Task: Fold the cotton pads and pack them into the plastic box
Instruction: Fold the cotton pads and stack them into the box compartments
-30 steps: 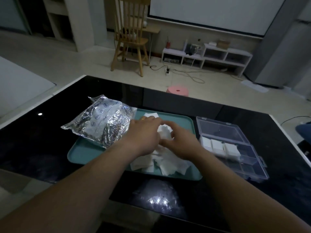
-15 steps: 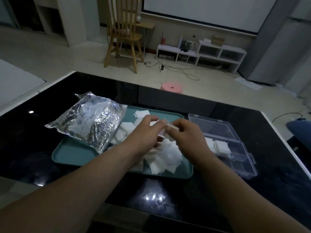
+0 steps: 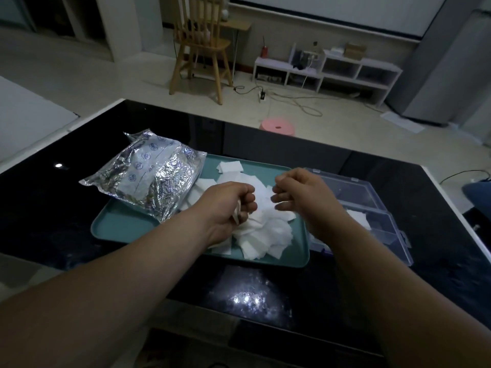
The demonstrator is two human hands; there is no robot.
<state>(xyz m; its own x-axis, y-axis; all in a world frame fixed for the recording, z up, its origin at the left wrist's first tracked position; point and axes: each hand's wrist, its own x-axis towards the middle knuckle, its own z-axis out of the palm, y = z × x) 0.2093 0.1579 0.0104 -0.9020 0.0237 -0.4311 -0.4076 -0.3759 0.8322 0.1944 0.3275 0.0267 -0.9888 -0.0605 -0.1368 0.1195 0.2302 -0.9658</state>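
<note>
L hand (image 3: 228, 208) is low over the tray (image 3: 119, 227), arm coming in from bottom left. Its grip is curled round one folded pad (image 3: 236, 211). R hand (image 3: 300, 197) is just beside it, not touching, grip curled tight w/ nothing in it. The heap of pads (image 3: 265, 232) lies on the tray. The plastic box (image 3: 393, 235) sits open on the desk (image 3: 53, 221), right of the tray.

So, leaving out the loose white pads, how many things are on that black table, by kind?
Teal tray: 1
Foil bag: 1
Clear plastic box: 1
Total: 3
The cotton pads overlap in a heap on the tray, so they can't be counted; the left hand pinches one.
</note>
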